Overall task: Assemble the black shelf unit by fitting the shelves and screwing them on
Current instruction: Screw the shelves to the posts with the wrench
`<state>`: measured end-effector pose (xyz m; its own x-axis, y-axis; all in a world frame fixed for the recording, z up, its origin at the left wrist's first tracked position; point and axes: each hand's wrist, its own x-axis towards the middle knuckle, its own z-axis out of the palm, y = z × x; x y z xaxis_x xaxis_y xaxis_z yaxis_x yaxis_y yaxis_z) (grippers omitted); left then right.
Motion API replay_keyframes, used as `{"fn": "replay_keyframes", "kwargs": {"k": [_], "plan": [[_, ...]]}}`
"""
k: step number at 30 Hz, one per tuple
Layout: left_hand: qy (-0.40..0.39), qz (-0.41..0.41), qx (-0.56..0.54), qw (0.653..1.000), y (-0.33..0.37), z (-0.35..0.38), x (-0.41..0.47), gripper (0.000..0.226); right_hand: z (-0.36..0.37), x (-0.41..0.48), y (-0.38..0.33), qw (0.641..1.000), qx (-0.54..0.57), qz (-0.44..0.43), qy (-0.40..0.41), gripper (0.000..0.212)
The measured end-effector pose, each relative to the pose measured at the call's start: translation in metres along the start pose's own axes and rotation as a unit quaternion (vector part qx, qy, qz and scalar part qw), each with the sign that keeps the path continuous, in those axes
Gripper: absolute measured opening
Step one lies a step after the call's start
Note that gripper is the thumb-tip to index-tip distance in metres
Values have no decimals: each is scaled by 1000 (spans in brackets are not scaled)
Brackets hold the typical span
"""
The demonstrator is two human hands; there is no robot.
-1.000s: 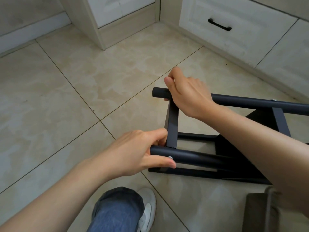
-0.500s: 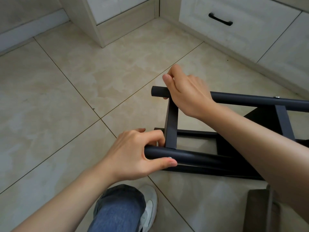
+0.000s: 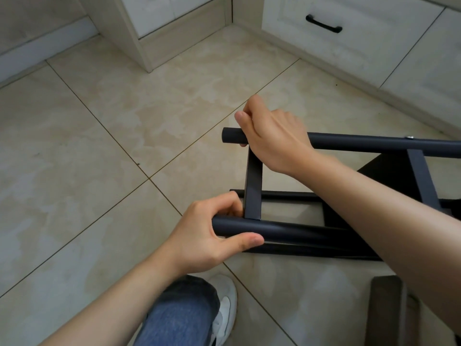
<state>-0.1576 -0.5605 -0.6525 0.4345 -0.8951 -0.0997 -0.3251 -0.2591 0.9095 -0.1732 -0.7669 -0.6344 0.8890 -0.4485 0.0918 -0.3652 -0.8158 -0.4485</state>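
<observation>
1. The black shelf unit [image 3: 334,216] lies on its side on the tiled floor [image 3: 119,151], and both hands hold it at its open end.
2. The left hand [image 3: 208,237] grips the near round tube [image 3: 299,233] right at its end. The fingers curl over the top and the thumb is stretched along the side facing the camera.
3. The right hand [image 3: 277,138] grips the far round tube [image 3: 369,144]. Its fingers wrap over the tube, and a short stub of tube sticks out past the hand.
4. A flat crossbar [image 3: 253,191] runs between the two grips. It meets the near tube just beside the left fingers, and its far end passes under the right hand.
5. Further along the far tube from the right hand, a small silver screw head [image 3: 409,137] sits where a second crossbar [image 3: 422,181] joins.
6. A dark shelf panel [image 3: 391,173] shows below the right forearm, beside that second crossbar.
7. Below the gripped tubes, the unit's lower tubes [image 3: 287,196] rest on the tiles.
8. Under the left forearm are a knee in blue jeans [image 3: 179,318] and a white shoe [image 3: 225,305].
9. Below the right forearm, at the frame's edge, stands a dark grey-brown object [image 3: 386,313]; I cannot tell what it is.
10. Well beyond the right hand, pale cabinets line the floor, one with a drawer that has a black handle [image 3: 323,24].
</observation>
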Motion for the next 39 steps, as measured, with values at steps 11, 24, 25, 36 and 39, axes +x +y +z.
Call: {"fn": "replay_keyframes", "kwargs": {"k": [11,24,25,36,39], "plan": [[45,21,19,999,-2,13,-1,46,2,3,0,1000,-10,13,7,33],[80,207,159,962,-6,10,9,56,3,2,1,999,-14,-3,34,32],[72,214,168,960,-7,10,11,55,4,2,2,999,-15,-4,37,32],[75,225,122,964,-8,14,12,51,-5,-1,2,1000,-6,-4,-4,31],[76,224,113,965,-9,14,12,51,-17,-3,3,996,79,3,-41,31]]}}
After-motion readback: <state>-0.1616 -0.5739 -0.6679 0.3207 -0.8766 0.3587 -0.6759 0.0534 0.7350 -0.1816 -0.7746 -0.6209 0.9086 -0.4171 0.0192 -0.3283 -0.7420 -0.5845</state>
